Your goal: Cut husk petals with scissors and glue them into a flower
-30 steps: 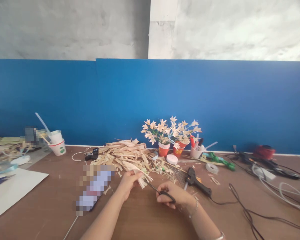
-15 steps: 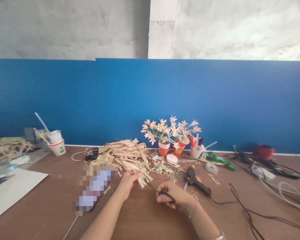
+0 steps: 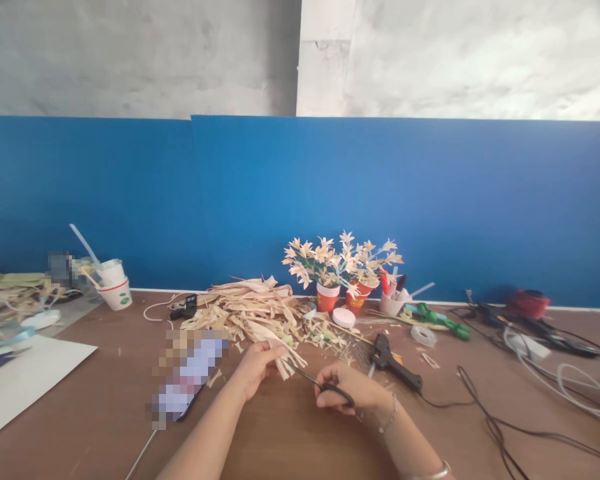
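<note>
Near the middle of the table, my left hand (image 3: 256,367) pinches a pale dried husk strip (image 3: 285,365) whose near end is split into narrow strips. Black-handled scissors (image 3: 336,392) are in my right hand (image 3: 344,387), with fingers closed round the handles. Their blades point left and reach the split end of the husk. Behind my left hand lies a heap of pale husks (image 3: 250,303), with small cut scraps to its right.
Red cups (image 3: 327,299) of pale flowers stand at the back. A black glue gun (image 3: 395,363) with its cord lies right of my right hand. A phone (image 3: 193,377), blurred out, lies left. Cables (image 3: 500,427) cross the right side; white paper (image 3: 30,383) is far left.
My right hand and the scissors have shifted very slightly to the right. The split strips at the husk's end sit slightly lower and farther right. My left hand keeps its hold.
</note>
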The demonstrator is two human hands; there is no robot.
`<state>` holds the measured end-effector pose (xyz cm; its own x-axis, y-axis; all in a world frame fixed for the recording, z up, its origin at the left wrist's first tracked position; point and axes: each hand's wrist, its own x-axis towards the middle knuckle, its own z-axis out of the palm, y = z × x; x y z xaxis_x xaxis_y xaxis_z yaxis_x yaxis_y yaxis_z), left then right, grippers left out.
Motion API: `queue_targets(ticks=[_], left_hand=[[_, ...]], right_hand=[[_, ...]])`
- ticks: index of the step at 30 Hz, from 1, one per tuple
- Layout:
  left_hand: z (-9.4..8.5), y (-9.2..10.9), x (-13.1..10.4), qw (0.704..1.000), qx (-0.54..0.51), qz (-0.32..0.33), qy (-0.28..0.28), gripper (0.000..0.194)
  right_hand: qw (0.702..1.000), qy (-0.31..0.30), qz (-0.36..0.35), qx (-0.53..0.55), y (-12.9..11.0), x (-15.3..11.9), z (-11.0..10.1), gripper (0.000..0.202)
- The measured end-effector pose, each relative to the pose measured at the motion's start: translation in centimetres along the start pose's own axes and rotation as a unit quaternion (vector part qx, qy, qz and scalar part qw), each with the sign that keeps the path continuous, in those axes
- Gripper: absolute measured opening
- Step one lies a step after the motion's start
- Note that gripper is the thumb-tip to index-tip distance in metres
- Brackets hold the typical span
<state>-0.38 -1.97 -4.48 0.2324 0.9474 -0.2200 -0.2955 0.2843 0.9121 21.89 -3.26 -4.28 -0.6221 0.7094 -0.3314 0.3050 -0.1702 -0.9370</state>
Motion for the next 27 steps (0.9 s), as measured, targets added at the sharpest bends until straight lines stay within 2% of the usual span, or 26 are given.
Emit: queue_targets(ticks=[4, 15, 20, 27], left_hand=[[-0.23, 0.00, 0.13, 1.000, 0.018, -0.001, -0.009, 0.027], [-0.24, -0.05, 0.30, 0.999, 0.045, -0.001, 0.017, 0.030], [-0.09, -0.14, 0.26, 0.998, 0.064, 0.002, 0.008, 0.031], [-0.23, -0.45, 0.55, 0.997, 0.067, 0.008, 0.026, 0.032]], right_hand=[[1.000, -0.001, 0.003, -0.003, 0.12, -0.05, -0.14, 0.027], [0.999, 0.009, 0.011, -0.043, -0.22, -0.21, -0.20, 0.027], [0.999, -0.002, 0.023, -0.036, -0.03, -0.10, -0.27, 0.025], [0.998, 0.015, 0.022, -0.053, -0.55, -0.34, 0.04, 0.024]])
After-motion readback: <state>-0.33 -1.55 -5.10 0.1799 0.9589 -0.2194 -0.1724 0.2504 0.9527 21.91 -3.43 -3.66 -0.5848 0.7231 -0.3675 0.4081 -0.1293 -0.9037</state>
